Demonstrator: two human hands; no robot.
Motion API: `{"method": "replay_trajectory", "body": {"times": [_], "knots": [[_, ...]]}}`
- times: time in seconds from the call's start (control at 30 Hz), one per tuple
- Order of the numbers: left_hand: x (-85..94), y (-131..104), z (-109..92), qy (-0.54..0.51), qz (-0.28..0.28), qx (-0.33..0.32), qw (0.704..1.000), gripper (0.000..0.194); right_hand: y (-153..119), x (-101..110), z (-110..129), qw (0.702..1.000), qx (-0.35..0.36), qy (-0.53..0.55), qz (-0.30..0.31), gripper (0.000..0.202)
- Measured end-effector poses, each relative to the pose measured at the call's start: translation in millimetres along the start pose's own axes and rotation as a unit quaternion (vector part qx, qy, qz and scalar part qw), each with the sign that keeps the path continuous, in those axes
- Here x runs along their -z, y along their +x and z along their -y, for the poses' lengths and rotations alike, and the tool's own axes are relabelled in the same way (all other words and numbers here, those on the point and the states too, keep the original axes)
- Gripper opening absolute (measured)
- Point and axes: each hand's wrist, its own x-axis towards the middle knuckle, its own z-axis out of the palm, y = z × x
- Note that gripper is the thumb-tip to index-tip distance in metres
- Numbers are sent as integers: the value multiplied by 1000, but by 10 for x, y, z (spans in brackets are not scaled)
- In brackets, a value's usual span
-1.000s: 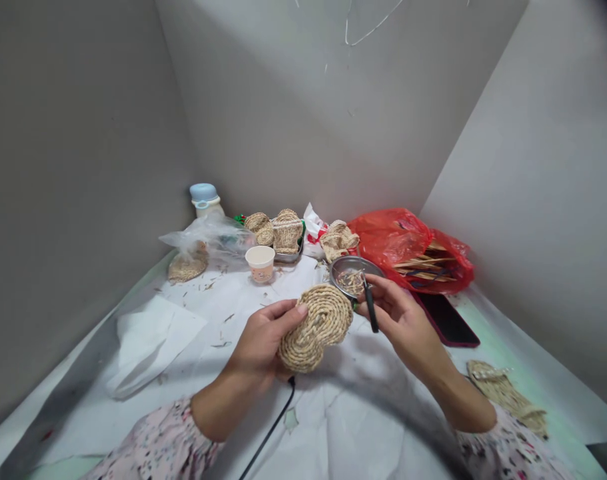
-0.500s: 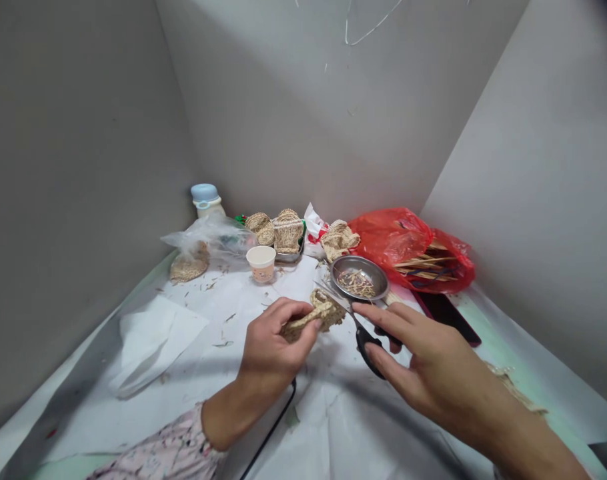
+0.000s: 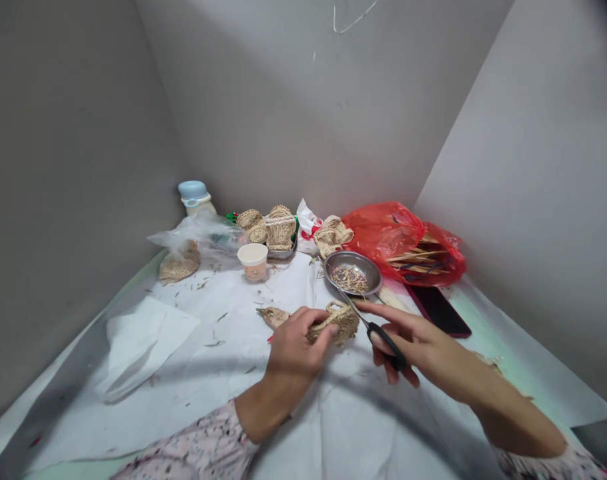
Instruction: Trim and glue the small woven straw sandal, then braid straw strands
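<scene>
My left hand [image 3: 301,347] is closed around a woven straw piece [image 3: 346,325], a coiled, braided shape with a loop on top. Beyond its knuckles sticks out a pointed, beak-like brown end [image 3: 273,316]; I cannot tell whether it belongs to the same piece. In my right hand [image 3: 408,340] are black-handled scissors [image 3: 388,345], thumb and fingers at the handles and the index finger stretched out along the side. Their metal blades point up and left, just beside the straw piece's right edge, and appear nearly closed.
Behind the hands stand a metal bowl [image 3: 376,285] of straw clippings and a paper cup [image 3: 253,264]. Woven straw pieces [image 3: 280,230] sit farther back. A red plastic bag [image 3: 378,230] of straw strips, a phone [image 3: 441,313], a clear bag [image 3: 203,230] and white paper [image 3: 143,340] lie around.
Both hands and the straw piece have shifted slightly right in view. The scissors have turned, with my right hand more closed on their handles. The beak-like end has come into sight.
</scene>
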Motion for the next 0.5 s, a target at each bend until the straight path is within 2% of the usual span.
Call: {"method": "replay_trajectory", "body": {"times": [0.23,0.5], "knots": [[-32,4,61,15,-10,6,1000,11,62,0,-15,997,-12,68,44,68],[-62,7,115,36,-10,1,999,10,120,-91,-55,994,-15,97,55,59]]}}
